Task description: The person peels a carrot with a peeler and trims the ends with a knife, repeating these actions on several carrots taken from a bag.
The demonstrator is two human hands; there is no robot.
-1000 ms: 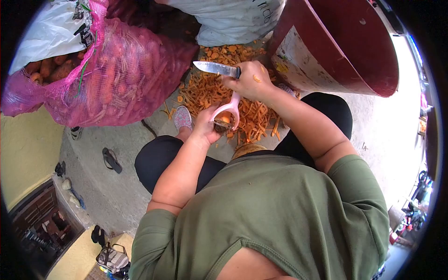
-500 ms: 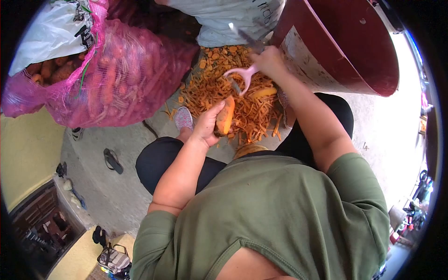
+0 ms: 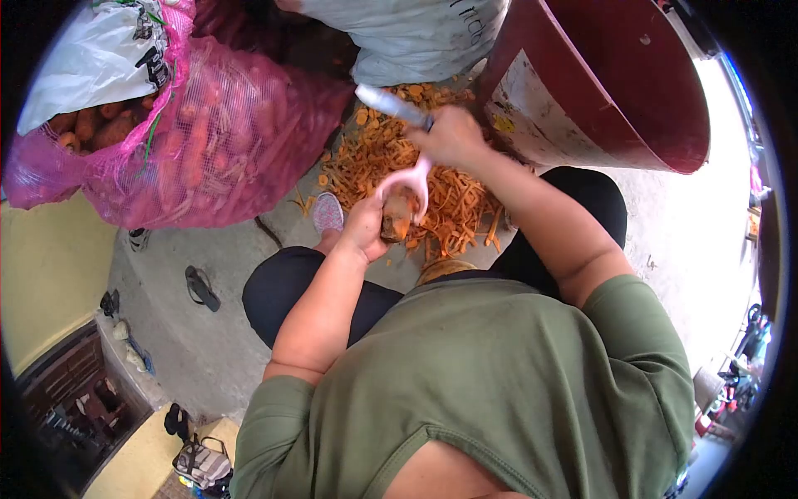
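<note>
My left hand (image 3: 363, 229) is closed around a partly peeled carrot (image 3: 398, 226), held low in front of my body. In my right hand (image 3: 451, 137) is a pink peeler (image 3: 420, 172), its forked head lying over the carrot. A knife (image 3: 389, 106) also sticks out of that right hand, its blurred blade pointing up and to the left. Beneath both hands, a heap of orange peelings and cut slices (image 3: 461, 200) covers the floor between my feet. The peeler's blade is hard to make out against the carrot.
A pink net sack (image 3: 208, 150) full of carrots stands at the left. At the upper right is a big dark red bucket (image 3: 573, 91), beside a white sack (image 3: 407, 41) with writing. A dark slipper (image 3: 201, 288) lies on the concrete floor (image 3: 166, 333).
My right hand has come down and left, bringing the peeler from above the carrot onto it. The knife has swung left along with it. My left hand has barely shifted; the carrot looks turned.
</note>
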